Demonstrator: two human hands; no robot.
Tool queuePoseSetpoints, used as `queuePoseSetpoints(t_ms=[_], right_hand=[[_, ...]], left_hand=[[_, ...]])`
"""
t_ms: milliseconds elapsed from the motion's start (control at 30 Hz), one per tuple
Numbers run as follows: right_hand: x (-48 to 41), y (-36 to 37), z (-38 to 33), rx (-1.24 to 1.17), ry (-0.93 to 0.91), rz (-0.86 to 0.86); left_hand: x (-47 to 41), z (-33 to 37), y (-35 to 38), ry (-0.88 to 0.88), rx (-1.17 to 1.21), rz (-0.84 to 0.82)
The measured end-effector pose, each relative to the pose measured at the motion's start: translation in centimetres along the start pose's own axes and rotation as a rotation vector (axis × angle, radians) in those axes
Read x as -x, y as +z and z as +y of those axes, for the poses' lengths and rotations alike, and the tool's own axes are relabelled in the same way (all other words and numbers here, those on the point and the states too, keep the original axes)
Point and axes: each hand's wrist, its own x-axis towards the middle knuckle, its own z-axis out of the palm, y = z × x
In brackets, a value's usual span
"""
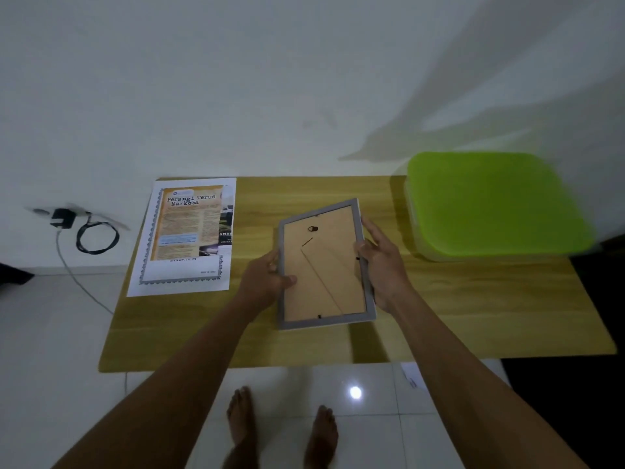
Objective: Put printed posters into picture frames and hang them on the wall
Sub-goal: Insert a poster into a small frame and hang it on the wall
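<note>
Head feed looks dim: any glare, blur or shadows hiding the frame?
Head view: dim overall; glare spot on glossy white floor tiles; green plastic box lid blurred at right; grey picture frame, brown backing, reads clearly; shadows on white wall.

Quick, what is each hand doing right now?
Left hand: holds the picture frame by its left edge.
Right hand: holds the same frame by its right edge.

both hands (267, 279) (382, 265) grip a grey picture frame (324, 265), back up.
</note>
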Motion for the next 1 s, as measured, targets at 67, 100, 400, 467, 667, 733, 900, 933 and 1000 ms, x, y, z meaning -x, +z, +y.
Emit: queuePoseSetpoints(t_ms=[67,100,400,467,667,733,900,933,1000], right_hand=[[-0.4,-0.5,0.6,0.109,-0.011,-0.046],[-0.7,-0.7,0.8,0.178,-0.014,-0.089],[-2.6,-0.2,3.7,0.480,-0.023,-0.087],[-3.3,-0.1,4.3,0.566,-0.038,-0.068],[-5.4,-0.1,6.6,0.827,-0.053,-0.036],[-5.3,0.0,6.9,0.881,-0.074,-0.004],[-4.1,-0.1,6.8,0.875,-0.181,0.018],[-3.5,-0.2,6.7,0.882,-0.217,0.003],[-1.7,-0.4,6.8,0.916,-0.301,-0.050]], left_hand=[[-0.5,-0.8,-0.3,0.026,-0.013,0.034],[-0.7,-1.1,-0.4,0.036,-0.018,0.051],[-2.9,-3.0,0.8,0.060,-0.231,0.160],[-3.2,-3.0,1.2,0.074,-0.290,0.178],[-4.9,-3.6,2.0,0.096,-0.435,0.206],[-5.4,-3.8,2.3,0.093,-0.480,0.212],[-6.2,-4.6,2.6,0.106,-0.551,0.200],[-6.0,-4.7,2.4,0.119,-0.579,0.187],[-5.5,-5.2,1.9,0.184,-0.677,0.141]])
